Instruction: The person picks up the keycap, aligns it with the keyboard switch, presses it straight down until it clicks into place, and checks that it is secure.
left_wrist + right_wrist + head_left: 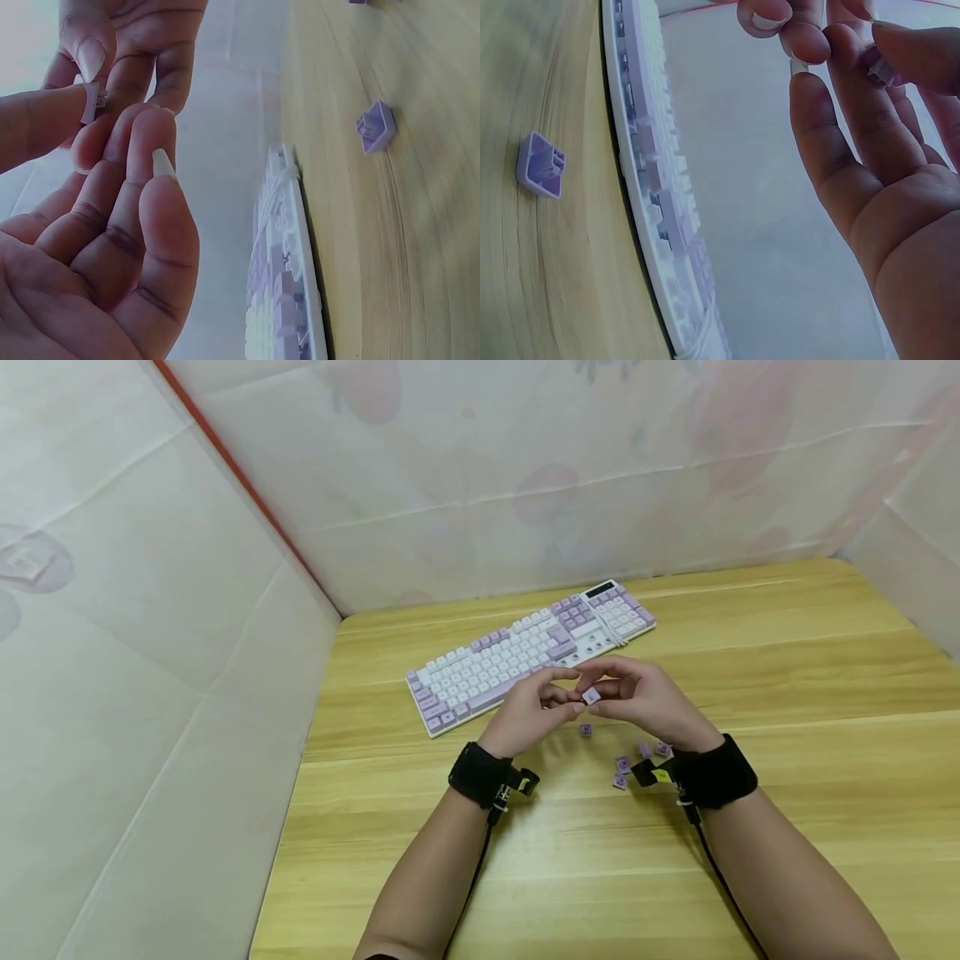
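A light purple keycap (591, 696) is held up between the fingertips of both hands, above the table. My left hand (528, 714) pinches it from the left, its thumb against the keycap (91, 103) in the left wrist view. From the other side my right hand (645, 700) grips it between thumb and curled fingers. The keycap (881, 67) shows its hollow underside in the right wrist view. Just beyond the hands lies a white and purple keyboard (487, 672). Bare switches show along its near right part, where keycaps are off.
One loose purple keycap (586, 730) lies on the wooden table (570, 877) below the hands. Several more keycaps (622, 765) lie near the right wrist. A white cable is bundled over the keyboard's right part. Pale patterned cloth (465, 527) hangs behind the table.
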Available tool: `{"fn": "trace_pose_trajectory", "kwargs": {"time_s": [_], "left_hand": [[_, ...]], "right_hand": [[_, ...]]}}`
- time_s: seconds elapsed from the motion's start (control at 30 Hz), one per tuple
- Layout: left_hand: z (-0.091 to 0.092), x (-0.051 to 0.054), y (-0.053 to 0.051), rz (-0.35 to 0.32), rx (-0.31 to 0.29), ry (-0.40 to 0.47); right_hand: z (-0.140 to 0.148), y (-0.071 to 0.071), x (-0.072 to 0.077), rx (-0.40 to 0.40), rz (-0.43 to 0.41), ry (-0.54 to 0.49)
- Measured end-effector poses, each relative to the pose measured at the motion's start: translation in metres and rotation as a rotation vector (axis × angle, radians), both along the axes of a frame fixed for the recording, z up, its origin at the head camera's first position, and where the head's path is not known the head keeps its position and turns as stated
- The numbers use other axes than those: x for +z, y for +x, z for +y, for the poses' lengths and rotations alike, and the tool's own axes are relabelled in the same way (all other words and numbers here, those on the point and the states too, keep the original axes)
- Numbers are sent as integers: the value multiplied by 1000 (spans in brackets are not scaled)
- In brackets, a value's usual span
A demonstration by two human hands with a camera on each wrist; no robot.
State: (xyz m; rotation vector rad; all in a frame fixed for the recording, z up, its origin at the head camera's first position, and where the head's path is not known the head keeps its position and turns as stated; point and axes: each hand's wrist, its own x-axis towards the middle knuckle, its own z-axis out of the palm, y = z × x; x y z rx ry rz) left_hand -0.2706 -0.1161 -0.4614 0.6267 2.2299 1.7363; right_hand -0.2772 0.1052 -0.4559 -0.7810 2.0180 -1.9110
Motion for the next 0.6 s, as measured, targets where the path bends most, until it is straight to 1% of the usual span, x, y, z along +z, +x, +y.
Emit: {"fn": "trace_pose_trajectory", "kwargs": {"time_s": [0.17, 0.23, 0.4, 0.47, 0.5, 0.6], "left_hand": [[1, 0, 1, -19, -4, 15], [1, 0, 1, -30, -8, 27], [4, -1, 1, -65, -18, 50], [4, -2, 1, -84, -20, 60], [4, 0, 2, -104, -16, 69], [4, -1, 1, -141, -7, 110]], "right_hand": [[0, 2, 0, -24, -26, 0], [0, 2, 0, -37, -11, 25], [-4, 4, 0, -64, 88, 106], [-6, 5, 0, -67, 127, 120], [-7, 6, 0, -69, 147, 122], [-11, 7, -2, -86, 216, 122]]}}
